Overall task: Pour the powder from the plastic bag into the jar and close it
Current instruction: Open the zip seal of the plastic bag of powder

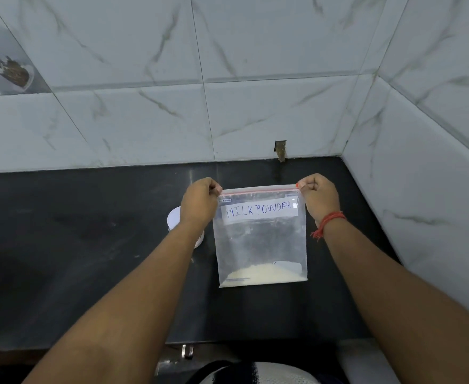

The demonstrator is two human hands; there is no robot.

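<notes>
Seen from the head camera, at centre frame, the plastic bag point(261, 239) labelled "MILK POWDER" hangs above the black counter point(89, 259), powder point(258, 274) settled at its bottom. The left hand point(198, 202) and right hand point(317, 196) pinch its top corners. The white jar point(173, 218) sits left, partly hidden by the left wrist.

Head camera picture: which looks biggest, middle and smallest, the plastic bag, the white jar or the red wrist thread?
1. Plastic bag, clearly largest.
2. White jar, though the left arm hides part of it.
3. Red wrist thread, smallest.
</notes>
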